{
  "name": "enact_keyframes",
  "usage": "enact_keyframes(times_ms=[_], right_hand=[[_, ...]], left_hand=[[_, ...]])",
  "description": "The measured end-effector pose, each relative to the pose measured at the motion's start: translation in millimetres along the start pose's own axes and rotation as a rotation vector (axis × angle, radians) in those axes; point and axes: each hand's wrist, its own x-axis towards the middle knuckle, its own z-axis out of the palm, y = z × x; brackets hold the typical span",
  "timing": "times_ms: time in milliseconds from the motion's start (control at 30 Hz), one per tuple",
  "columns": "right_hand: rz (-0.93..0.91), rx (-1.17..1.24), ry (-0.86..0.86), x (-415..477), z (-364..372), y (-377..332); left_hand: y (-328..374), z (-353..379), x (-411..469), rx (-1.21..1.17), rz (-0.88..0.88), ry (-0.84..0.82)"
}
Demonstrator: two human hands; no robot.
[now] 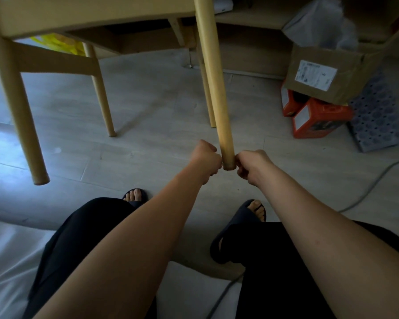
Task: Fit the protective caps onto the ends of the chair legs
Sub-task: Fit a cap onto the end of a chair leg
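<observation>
One chair leg (213,77) pinched: left hand (205,157), right hand (251,164).

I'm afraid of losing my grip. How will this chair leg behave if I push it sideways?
The chair leg looks like solid round wood, so probably stiff. Its smooth finish may slip where the left hand and right hand pinch its end. That end seems lifted off the floor, so the chair might pivot.
</observation>
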Motion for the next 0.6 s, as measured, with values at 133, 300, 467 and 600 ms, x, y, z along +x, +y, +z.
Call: enact_keyframes(times_ms=[133, 300, 467, 600], right_hand=[[-0.101, -0.023, 0.025, -2.0, -1.3, 6.1], [-0.195, -0.014, 0.025, -8.7, -1.0, 11.0], [-0.106, 0.037, -0.122, -18.6, -7.9, 5.5], [-0.166, 0.016, -0.063, -21.6, -12.3, -11.6]], left_hand=[[-5.4, 5.2, -4.6, -0.013, 0.130, 0.065], [-5.8, 2.4, -8.0, -0.054, 0.129, 0.034], [-3.6, -10.8, -9.4, -0.126, 0.016, 0.015], [3.1, -36.3, -14.3, -0.034, 0.080, 0.119]])
